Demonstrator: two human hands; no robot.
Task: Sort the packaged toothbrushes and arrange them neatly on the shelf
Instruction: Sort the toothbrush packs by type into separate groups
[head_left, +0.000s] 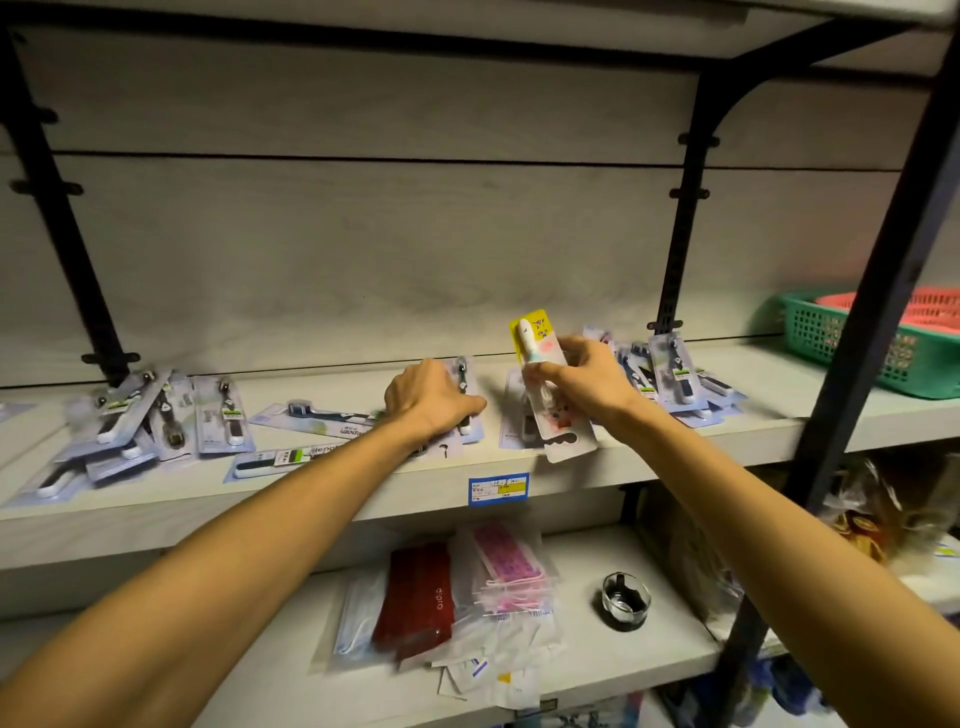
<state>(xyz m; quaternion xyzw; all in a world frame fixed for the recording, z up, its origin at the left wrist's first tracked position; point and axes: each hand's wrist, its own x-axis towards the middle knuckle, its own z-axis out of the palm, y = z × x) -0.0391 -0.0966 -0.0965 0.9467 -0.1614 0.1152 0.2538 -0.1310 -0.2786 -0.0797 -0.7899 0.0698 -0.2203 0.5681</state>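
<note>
Back wall: pale wood-grain panels (363, 234), seam running across at 12 o'clock | Uprights: black metal brackets (685, 208) at 9 and 2 o'clock | Shelf boards (857, 415): light grey, several tiers | Light: dim, shadowed beneath the upper shelf (467, 31)

Below my reach, a dark red packet (415, 597) lies beside a pink one (506, 564), near a small glass cup (625, 600). To my right a green basket (841, 338) holds a red basket (914, 306)
</note>
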